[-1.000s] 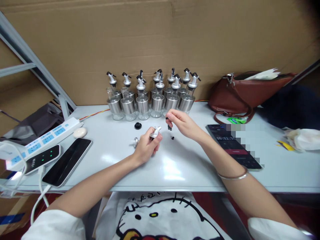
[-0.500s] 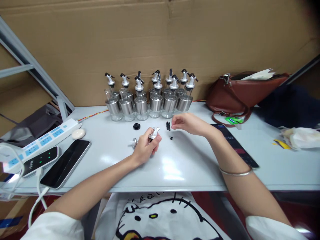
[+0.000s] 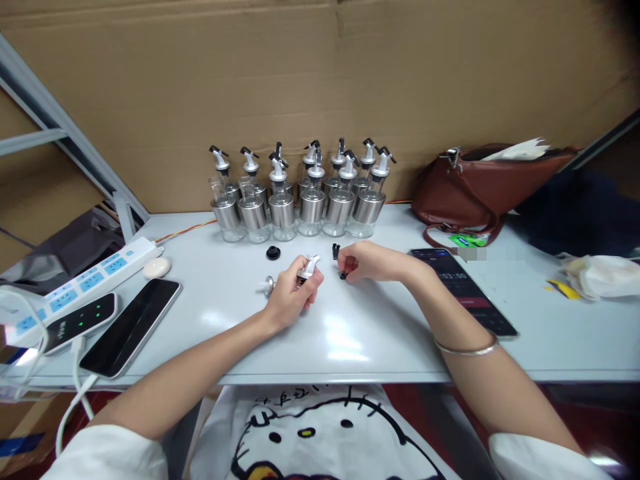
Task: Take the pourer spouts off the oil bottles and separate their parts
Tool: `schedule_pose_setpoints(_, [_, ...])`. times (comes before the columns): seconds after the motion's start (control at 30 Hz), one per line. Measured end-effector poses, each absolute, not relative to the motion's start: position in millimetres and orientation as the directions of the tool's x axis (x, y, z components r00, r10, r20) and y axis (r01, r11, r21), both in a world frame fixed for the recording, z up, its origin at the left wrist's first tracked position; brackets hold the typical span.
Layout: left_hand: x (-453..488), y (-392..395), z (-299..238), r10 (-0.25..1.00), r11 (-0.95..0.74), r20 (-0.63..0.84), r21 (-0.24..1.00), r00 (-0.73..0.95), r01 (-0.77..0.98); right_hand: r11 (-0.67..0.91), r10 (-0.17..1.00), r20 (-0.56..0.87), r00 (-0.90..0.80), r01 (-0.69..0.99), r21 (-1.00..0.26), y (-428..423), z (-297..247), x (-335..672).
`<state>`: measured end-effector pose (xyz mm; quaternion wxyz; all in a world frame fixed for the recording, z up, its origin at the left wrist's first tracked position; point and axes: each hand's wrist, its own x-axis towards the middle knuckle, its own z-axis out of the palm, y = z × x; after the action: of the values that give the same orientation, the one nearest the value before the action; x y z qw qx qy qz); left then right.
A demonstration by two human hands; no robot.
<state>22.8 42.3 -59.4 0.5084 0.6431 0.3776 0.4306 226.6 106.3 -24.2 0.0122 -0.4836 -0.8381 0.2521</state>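
Note:
My left hand (image 3: 294, 291) is closed around a silver bottle pourer (image 3: 309, 268), its spout pointing up between thumb and fingers. Beside that hand, partly covered by it, a second silver and white pourer part (image 3: 268, 287) lies on the table. My right hand (image 3: 364, 261) reaches down to the tabletop with thumb and fingers pinched at a small black piece (image 3: 343, 275). Small black levers (image 3: 336, 251) lie just beyond its fingertips. Farther back and left rests a round black stopper (image 3: 273, 253).
Several glass bottles with steel sleeves (image 3: 283, 212) stand in rows at the back; two front-left ones have no pourer. A phone (image 3: 463, 290) and a brown bag (image 3: 460, 187) are at right. Another phone (image 3: 133, 327) and a power strip (image 3: 90, 283) occupy the left.
My right hand has moved down and toward me, from beside the black levers to the small black piece. My left hand has stayed in place with the pourer.

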Motion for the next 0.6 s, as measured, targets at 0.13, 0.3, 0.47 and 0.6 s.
schedule_pose_setpoints(0.13, [22.4, 42.2, -60.1, 0.921, -0.201, 0.173, 0.979, 0.349, 0.045, 0.435, 0.8, -0.223, -0.557, 0.794, -0.424, 105.5, -23.4, 224.9])
schedule_pose_setpoints(0.3, [22.6, 42.6, -61.2, 0.923, -0.2, 0.171, 0.979, 0.346, 0.049, 0.433, 0.802, -0.224, -0.554, 0.797, -0.421, 103.1, -21.1, 221.8])
schedule_pose_setpoints(0.47, [22.7, 43.4, -60.4, 0.923, -0.198, 0.169, 0.979, 0.345, 0.052, 0.444, 0.797, -0.222, -0.562, 0.793, -0.417, 102.3, -21.7, 222.8])
schedule_pose_setpoints(0.6, [22.9, 42.7, -60.0, 0.924, -0.186, 0.151, 0.98, 0.351, 0.068, 0.464, 0.804, -0.15, -0.576, 0.765, -0.447, 101.9, -17.3, 222.9])
